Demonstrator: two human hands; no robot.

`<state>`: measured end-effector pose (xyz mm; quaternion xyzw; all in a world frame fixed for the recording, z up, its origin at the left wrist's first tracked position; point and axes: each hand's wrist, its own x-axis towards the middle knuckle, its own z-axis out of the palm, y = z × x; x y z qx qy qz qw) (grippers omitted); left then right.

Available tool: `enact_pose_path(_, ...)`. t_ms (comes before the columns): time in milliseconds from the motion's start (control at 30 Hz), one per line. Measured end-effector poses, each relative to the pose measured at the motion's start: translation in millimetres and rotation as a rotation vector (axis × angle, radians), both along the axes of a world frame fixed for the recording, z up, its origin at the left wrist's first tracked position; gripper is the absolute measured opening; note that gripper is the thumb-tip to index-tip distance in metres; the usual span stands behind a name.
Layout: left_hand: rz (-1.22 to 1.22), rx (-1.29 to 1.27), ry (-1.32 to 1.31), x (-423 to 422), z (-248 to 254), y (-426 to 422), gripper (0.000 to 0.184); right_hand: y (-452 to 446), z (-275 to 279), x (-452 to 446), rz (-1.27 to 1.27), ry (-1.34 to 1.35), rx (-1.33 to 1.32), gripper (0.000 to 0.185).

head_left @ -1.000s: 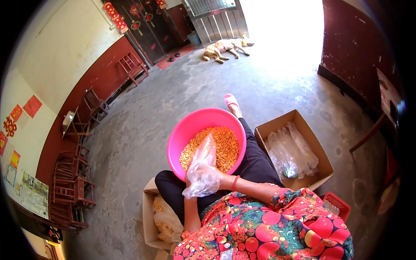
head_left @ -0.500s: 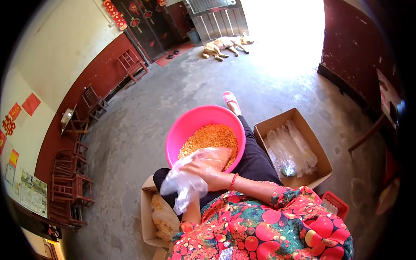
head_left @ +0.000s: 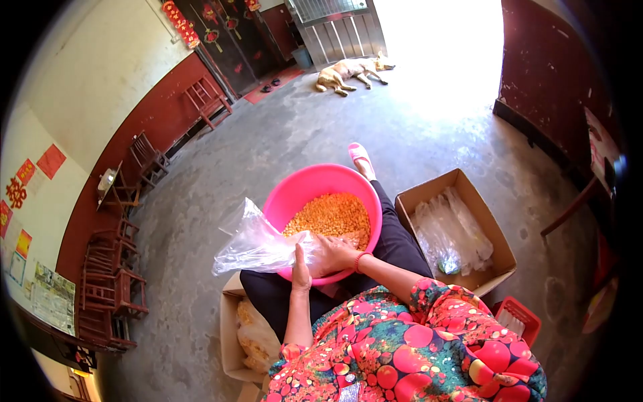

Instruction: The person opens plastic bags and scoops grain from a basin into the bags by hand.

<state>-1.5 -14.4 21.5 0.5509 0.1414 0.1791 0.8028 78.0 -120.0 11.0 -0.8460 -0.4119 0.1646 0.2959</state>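
Note:
A clear plastic bag [head_left: 249,242] stretches over the near left rim of a pink basin [head_left: 281,189], its loose end flaring out to the left. My left hand [head_left: 301,273] grips the bag from below, thumb raised and fingers partly hidden by the plastic. Closed around the bag's right part is my right hand [head_left: 333,254], just above the near side of the basin. Orange-yellow corn kernels [head_left: 329,216] fill the basin's bottom. What lies inside the bag under my right hand is hard to make out.
On the right stands a cardboard box [head_left: 493,231] with clear plastic bags [head_left: 450,231]; a red basket [head_left: 519,315] sits nearer. A left box [head_left: 230,335] holds bagged yellowish contents [head_left: 254,335]. A dog [head_left: 351,72] lies by the gate; wooden chairs [head_left: 110,275] line the left wall.
The bag has swung left and spread out, its loose end now pointing up-left. My left hand has come out from behind it, and my right hand has shifted right and up.

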Motion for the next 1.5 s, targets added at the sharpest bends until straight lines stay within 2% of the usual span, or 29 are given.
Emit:
enact_pose_path(33,-0.004,0.002,-0.002,0.7,-12.6,6.7,0.064,4.6,-0.8,0.0,-0.004,-0.002,0.002,0.102)
enact_pose_path(100,0.008,0.09,0.067,4.1,-16.5,10.2,0.062,9.8,3.3,0.1,0.108,-0.068,-0.218,0.087)
enact_pose_path(133,-0.086,0.059,0.074,0.5,-19.4,9.7,0.057,15.4,-12.2,1.8,0.084,-0.155,-0.078,0.072)
enact_pose_path(167,-0.088,0.059,0.067,1.9,-20.2,10.9,0.057,17.6,-12.3,7.2,0.081,-0.162,-0.079,0.072)
enact_pose_path(233,-0.131,0.316,-0.022,2.1,-23.9,14.3,0.057,21.4,-13.8,16.9,0.076,0.179,-0.026,0.057)
enact_pose_path(267,-0.133,0.316,-0.026,2.6,-17.7,11.3,0.057,7.9,7.3,9.5,-0.034,0.168,0.074,0.038)
enact_pose_path(300,-0.127,0.432,-0.025,2.3,-11.4,8.2,0.051,10.3,-7.0,15.1,-0.036,0.163,0.075,0.038)
enact_pose_path(333,-0.121,0.548,-0.023,1.1,-5.2,4.8,0.045,17.9,-33.3,22.9,-0.043,0.262,0.321,0.034)
enact_pose_path(400,-0.063,0.757,-0.008,5.3,-7.2,3.6,0.034,16.5,-31.6,20.7,-0.047,0.468,0.764,0.029)
enact_pose_path(433,-0.063,0.758,-0.007,6.6,-9.0,1.4,0.034,15.5,-30.5,21.4,-0.047,0.469,0.765,0.029)
enact_pose_path(500,0.109,0.788,0.016,8.4,-6.5,-4.8,0.033,13.3,-26.8,23.5,-0.127,0.587,0.901,0.03)
enact_pose_path(533,0.1,0.938,0.029,13.0,-16.9,1.5,0.035,12.4,-27.6,24.3,-0.129,0.626,0.924,0.031)
enact_pose_path(567,0.098,0.938,0.031,12.4,-12.0,-3.4,0.035,11.3,-29.5,25.0,-0.13,0.628,0.924,0.031)
enact_pose_path(633,0.025,0.82,0.055,11.6,4.2,-16.8,0.033,9.8,-33.3,27.0,-0.055,0.54,0.732,0.031)
enact_pose_path(767,-0.159,0.732,0.141,10.9,-7.8,-0.1,0.034,3.8,-6.7,12.8,0.085,0.453,0.544,0.03)
enact_pose_path(833,-0.21,0.954,0.176,5.3,-1.0,0.5,0.033,2.5,-8.9,9.1,0.12,-0.055,0.604,0.028)
enact_pose_path(867,-0.185,1.028,0.173,6.0,-2.3,0.3,0.034,0.6,-3.2,6.6,0.043,-0.181,0.602,0.028)
enact_pose_path(1000,-0.284,1.168,0.16,8.8,-18.7,8.5,0.035,-6.1,13.9,-2.6,-0.066,-0.216,0.404,0.024)
enact_pose_path(1067,-0.294,1.167,0.269,8.5,-30.9,13.9,0.038,-1.7,4.5,-1.9,-0.125,-0.108,0.286,0.027)
enact_pose_path(1200,-0.274,1.135,0.323,6.8,-38.2,22.3,0.039,-2.6,-2.1,2.8,-0.058,-0.064,0.364,0.027)
enact_pose_path(1267,-0.205,1.076,0.289,5.0,-41.7,23.7,0.039,-4.8,-1.9,3.5,0.008,0.213,0.628,0.029)
enact_pose_path(1400,-0.039,0.873,0.231,0.9,-47.5,24.2,0.04,-3.5,-15.2,12.7,0.105,0.373,0.528,0.036)
enact_pose_path(1467,0.016,0.774,0.211,0.1,-48.3,25.9,0.04,3.3,-21.9,12.4,0.264,0.667,0.722,0.043)
enact_pose_path(1500,0.037,0.73,0.207,0.6,-48.3,26.4,0.04,2.4,-17.8,10.5,0.264,0.667,0.722,0.043)
